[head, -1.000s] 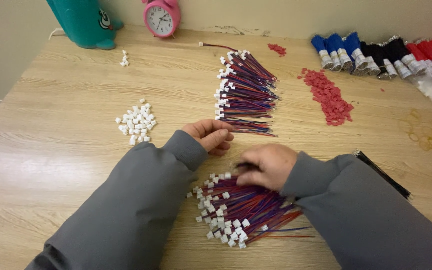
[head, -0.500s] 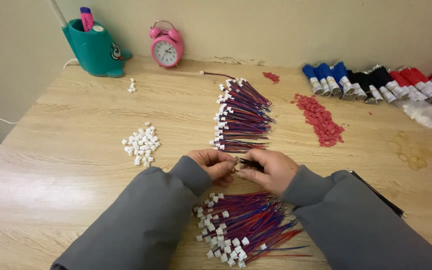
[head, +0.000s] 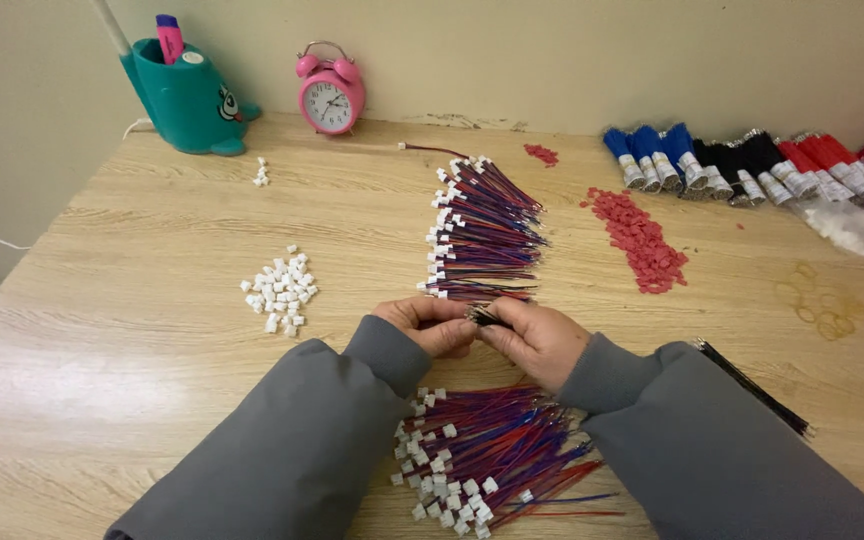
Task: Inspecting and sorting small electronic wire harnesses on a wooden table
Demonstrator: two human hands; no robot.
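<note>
Working at a pale wooden table (head: 132, 300) set against a beige wall (head: 552, 50), you pinch a thin dark wire lead (head: 487, 317) between both hands. Your left hand (head: 424, 325) and right hand (head: 535, 340) meet fingertip to fingertip, curled closed around it. What the left fingers pinch is hidden. Your grey sleeves (head: 282, 450) cover part of the near wire pile (head: 482, 450).

thin dark wires (head: 487, 316), level, pinched between fingers (head: 457, 322)
</note>
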